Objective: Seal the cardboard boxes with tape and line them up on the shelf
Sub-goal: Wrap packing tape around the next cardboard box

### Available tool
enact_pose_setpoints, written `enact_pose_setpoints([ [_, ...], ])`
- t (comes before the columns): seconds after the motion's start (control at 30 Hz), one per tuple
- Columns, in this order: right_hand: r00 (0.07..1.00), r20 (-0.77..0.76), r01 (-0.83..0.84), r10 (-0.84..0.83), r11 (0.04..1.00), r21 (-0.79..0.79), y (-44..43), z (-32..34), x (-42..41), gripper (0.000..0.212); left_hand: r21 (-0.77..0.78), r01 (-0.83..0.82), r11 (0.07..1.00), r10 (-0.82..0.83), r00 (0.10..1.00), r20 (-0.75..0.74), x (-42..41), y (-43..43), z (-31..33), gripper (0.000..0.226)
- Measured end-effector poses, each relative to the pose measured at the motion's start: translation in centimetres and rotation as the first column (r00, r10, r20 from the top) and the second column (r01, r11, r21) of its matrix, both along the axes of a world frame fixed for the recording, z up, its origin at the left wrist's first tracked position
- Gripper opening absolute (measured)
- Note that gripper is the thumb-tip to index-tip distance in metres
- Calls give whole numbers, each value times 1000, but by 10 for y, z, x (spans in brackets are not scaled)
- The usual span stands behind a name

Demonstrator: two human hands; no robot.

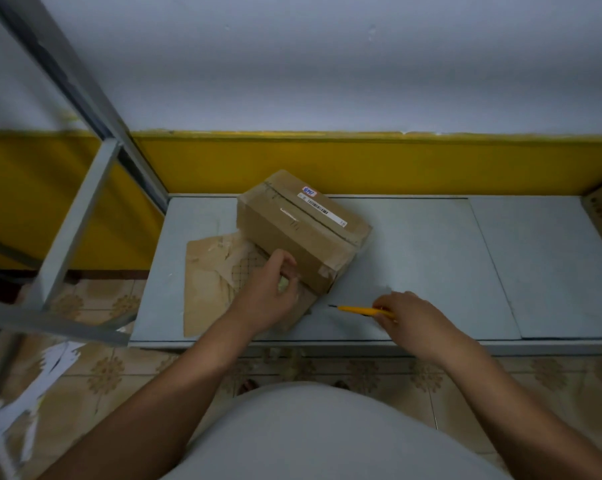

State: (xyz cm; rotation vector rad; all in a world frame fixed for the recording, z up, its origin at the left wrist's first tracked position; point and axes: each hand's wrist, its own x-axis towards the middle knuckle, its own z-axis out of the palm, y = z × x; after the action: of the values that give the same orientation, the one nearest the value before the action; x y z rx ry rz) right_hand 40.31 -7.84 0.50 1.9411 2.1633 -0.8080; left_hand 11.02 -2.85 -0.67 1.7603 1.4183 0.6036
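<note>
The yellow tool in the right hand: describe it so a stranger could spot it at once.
On the pale grey shelf board, look just right of the near corner of the taped cardboard box. There the right hand grips a thin yellow tool pointing left. It alone is slim and bright yellow, with a dark tip.

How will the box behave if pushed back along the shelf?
The box looks low and broad, so tipping seems unlikely. It seems to sit partly on loose flat cardboard, which may drag along. The smooth shelf probably lets it slide.
</note>
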Motion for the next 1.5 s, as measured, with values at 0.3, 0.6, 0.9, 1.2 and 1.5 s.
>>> enact_pose_setpoints([
  [0.3,972,-111,230,-208,935,271,-1,-97,48,36,157,156,975,-82,914,-397,-53,35,-25,46],
  [0.6,944,-143,328,-296,876,354,-2,-127,41,51,97,326,940,-227,812,-537,-51,26,-76,60],
  [0.9,520,-693,700,-500,714,10,112,-62,17,32,201,285,937,-136,829,-542,-53,20,-76,61],
  [1.2,562,-689,538,-457,835,-115,137,-66,-5,35,386,201,900,-44,925,-378,-50,9,-64,48],
  [1.5,474,-774,639,-419,769,-24,84,-50,-18,20,-33,-266,963,265,927,267,10,3,-31,50],
])
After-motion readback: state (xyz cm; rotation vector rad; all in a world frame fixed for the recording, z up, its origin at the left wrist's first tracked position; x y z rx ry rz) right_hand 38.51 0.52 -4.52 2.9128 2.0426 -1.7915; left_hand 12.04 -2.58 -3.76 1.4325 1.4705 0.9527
